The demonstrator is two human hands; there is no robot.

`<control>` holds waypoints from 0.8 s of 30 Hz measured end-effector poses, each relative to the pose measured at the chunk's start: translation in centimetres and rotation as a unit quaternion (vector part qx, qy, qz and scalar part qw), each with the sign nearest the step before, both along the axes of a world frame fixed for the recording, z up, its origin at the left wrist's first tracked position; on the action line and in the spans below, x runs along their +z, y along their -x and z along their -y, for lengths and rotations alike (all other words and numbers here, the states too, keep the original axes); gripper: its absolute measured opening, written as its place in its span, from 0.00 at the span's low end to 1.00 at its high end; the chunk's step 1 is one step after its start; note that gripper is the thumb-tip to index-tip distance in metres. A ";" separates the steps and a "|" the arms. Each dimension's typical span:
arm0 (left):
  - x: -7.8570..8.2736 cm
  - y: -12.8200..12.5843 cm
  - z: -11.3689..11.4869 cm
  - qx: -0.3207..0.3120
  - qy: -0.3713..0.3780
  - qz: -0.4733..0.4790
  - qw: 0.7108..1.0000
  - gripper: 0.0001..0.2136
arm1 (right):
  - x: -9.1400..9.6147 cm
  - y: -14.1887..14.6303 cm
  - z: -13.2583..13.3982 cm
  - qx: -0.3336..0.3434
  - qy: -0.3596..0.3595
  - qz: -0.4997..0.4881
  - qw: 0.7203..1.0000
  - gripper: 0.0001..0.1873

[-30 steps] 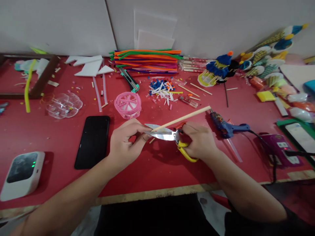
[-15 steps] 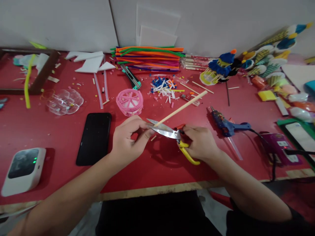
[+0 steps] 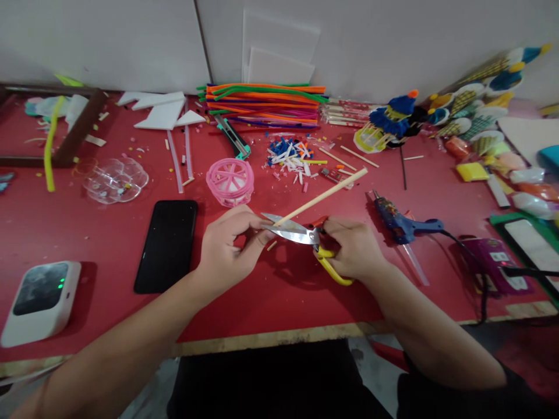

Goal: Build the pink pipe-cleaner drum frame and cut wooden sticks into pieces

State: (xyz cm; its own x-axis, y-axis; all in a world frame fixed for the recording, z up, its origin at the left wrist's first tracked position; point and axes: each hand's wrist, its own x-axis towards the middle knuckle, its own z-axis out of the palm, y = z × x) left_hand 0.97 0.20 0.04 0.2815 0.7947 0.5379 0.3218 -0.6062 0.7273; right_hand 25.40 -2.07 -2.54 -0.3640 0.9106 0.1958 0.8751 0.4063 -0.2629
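Head view: stick [image 3: 325,195] sits between the parted blades of the scissors [image 3: 297,234], above the red table [image 3: 244,320], far end slanting up to the right. For a clean cut, probably best to seat it nearer the pivot, hold it steady and have fingertips clear of the edges; they look very close. Left hand [image 3: 231,241]: thumb and forefinger pinched on the stick's near end, by the blade tips; other fingers' curl hard to tell. Right hand [image 3: 356,247]: partly closed, gripping the scissors' handles, which are spread.
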 end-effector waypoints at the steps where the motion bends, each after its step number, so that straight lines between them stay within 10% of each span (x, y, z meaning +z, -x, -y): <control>1: 0.0 0.0 0.0 0.003 0.005 -0.001 1.000 0.03 | 0.0 0.0 0.0 -0.001 -0.006 -0.002 1.000 0.10; 24: 0.3 -0.1 0.2 0.010 0.007 -0.026 1.000 0.05 | -0.3 0.1 0.3 -0.003 -0.064 0.019 0.998 0.09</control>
State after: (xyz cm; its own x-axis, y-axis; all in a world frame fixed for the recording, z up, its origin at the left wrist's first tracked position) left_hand 1.04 0.04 0.32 0.2921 0.8079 0.5119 0.3710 -0.5890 0.7180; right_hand 25.27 -2.35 -2.80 -0.3688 0.8807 0.2973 0.8858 0.4299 -0.1748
